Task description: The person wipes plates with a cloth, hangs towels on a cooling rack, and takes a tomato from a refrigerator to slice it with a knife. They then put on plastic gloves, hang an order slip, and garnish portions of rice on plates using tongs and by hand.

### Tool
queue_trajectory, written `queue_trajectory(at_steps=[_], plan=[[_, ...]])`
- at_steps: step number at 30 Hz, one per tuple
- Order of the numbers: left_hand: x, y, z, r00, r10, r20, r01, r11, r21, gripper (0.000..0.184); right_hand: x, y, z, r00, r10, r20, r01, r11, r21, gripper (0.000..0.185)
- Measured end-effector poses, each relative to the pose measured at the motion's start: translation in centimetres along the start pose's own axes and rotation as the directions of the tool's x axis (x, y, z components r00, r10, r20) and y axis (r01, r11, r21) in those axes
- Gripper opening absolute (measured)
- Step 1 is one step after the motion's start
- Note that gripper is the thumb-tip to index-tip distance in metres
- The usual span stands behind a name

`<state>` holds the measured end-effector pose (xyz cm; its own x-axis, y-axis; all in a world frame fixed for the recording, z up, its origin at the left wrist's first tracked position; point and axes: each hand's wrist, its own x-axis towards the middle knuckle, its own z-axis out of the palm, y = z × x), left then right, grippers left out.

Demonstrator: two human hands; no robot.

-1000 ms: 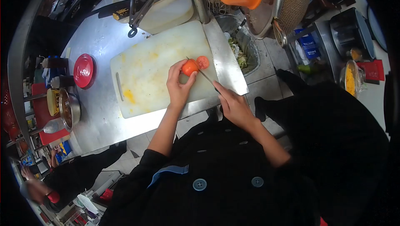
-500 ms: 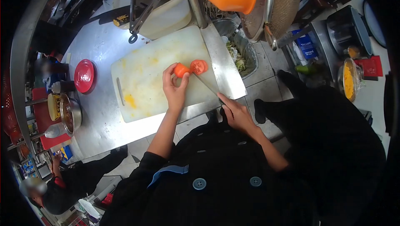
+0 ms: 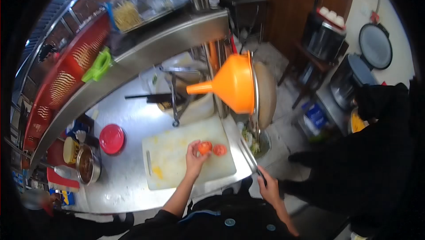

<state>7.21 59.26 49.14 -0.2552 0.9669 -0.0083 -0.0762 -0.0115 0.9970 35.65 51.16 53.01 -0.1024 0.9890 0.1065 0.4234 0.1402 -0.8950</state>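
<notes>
1. As I'm watching from afar, the table [image 3: 124, 187] is bearing the board [image 3: 170, 153].
2. My right hand [image 3: 270, 190] is gripping the knife [image 3: 250, 156] by its handle, blade beside the board.
3. My left hand [image 3: 193, 160] is pinching the tomato [image 3: 204, 147] over the board; I'm judging it light, yielding, slick where cut, its skin offering the best hold.
4. Just beside it, a slice [image 3: 219, 150] is lying; I'm judging it floppy, best held by its rim.
</notes>
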Motion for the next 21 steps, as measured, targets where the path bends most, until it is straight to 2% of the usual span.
queue_trajectory(at_steps=[2, 4, 5, 6, 7, 9, 10, 11, 13, 14, 16, 19, 20, 21], plan=[[0.1, 0.7, 0.4, 1.000, 0.005, 0.015, -0.004, 1.000, -0.025, 0.063, -1.5, 0.4, 0.2, 0.997, 0.011, -0.079, -0.014, 0.999, -0.043, 0.035], [-0.1, 1.6, 1.0, 0.988, 0.127, 0.084, -0.134, 0.987, 0.084, 0.064, -2.6, -0.4, 0.0, 0.988, 0.020, -0.156, -0.031, 0.997, -0.070, 0.034], [-0.2, 1.8, 1.2, 0.985, 0.137, 0.102, -0.145, 0.987, 0.074, 0.064, -3.5, -1.1, -0.2, 0.976, 0.166, -0.142, -0.178, 0.981, -0.080, 0.033], [-0.5, 2.3, 1.7, 0.972, 0.180, 0.152, -0.207, 0.962, 0.179, 0.064, -4.2, -1.6, -0.2, 0.940, 0.313, -0.132, -0.326, 0.941, -0.086, 0.033], [-0.8, 2.6, 2.1, 0.953, 0.214, 0.214, -0.269, 0.922, 0.278, 0.064, -4.7, -1.0, -0.2, 0.933, 0.323, -0.162, -0.339, 0.937, -0.082, 0.033], [-1.4, 2.0, 2.8, 0.927, 0.224, 0.302, -0.300, 0.926, 0.231, 0.062, -7.2, -0.1, 0.3, 0.944, 0.177, -0.279, -0.227, 0.961, -0.159, 0.031], [-1.9, 1.4, 4.0, 0.898, 0.236, 0.372, -0.321, 0.929, 0.186, 0.060, -8.7, -0.3, -0.1, 0.937, 0.203, -0.284, -0.275, 0.930, -0.244, 0.035], [-2.7, 0.9, 5.0, 0.845, 0.200, 0.496, -0.315, 0.936, 0.158, 0.060, -10.4, -0.3, -0.3, 0.921, 0.207, -0.330, -0.295, 0.924, -0.243, 0.036], [-4.4, -0.3, 7.1, 0.811, 0.180, 0.557, -0.249, 0.967, 0.051, 0.058, -13.5, -2.6, -2.0, 0.875, 0.363, -0.321, -0.447, 0.860, -0.247, 0.036], [-5.3, -0.4, 8.5, 0.748, 0.132, 0.650, -0.186, 0.983, 0.013, 0.057, -15.6, -2.5, -2.5, 0.874, 0.305, -0.379, -0.424, 0.858, -0.289, 0.036], [-7.7, -0.5, 11.7, 0.570, 0.067, 0.819, -0.096, 0.995, -0.015, 0.056, -19.2, -3.6, -4.0, 0.787, 0.424, -0.449, -0.565, 0.788, -0.245, 0.034], [-12.2, -0.6, 16.6, 0.363, 0.046, 0.930, -0.089, 0.996, -0.014, 0.055, -25.5, -4.0, -5.4, 0.579, 0.453, -0.678, -0.712, 0.686, -0.150, 0.031], [-13.9, -0.5, 18.4, 0.284, 0.020, 0.959, -0.138, 0.990, 0.020, 0.054, -27.9, -4.4, -5.8, 0.517, 0.466, -0.718, -0.741, 0.663, -0.104, 0.031], [-15.6, -0.3, 20.4, 0.216, -0.001, 0.976, -0.194, 0.980, 0.044, 0.053, -30.0, -4.7, -6.5, 0.407, 0.403, -0.820, -0.746, 0.664, -0.044, 0.031]])
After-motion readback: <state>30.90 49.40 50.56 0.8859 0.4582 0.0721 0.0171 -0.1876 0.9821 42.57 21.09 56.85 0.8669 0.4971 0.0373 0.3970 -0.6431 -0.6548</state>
